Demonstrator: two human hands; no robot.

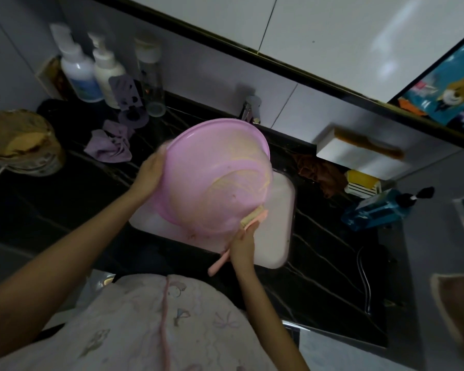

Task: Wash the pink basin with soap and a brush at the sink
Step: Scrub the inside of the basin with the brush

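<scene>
The pink basin [214,172] is held tilted over the white sink [276,223], its inside facing me and streaked with yellowish soap. My left hand [149,174] grips the basin's left rim. My right hand [243,243] holds a pink brush [225,257] by its handle, and the bristle head [252,216] presses against the basin's lower right edge. The chrome tap [251,109] stands just behind the basin's far rim.
Black marble counter [65,210] surrounds the sink. White bottles [91,68] and a purple cloth [109,145] sit back left, a gold tin [22,143] far left. A blue pump bottle [381,207], yellow soap box [362,182] and brown cloth [319,172] lie to the right.
</scene>
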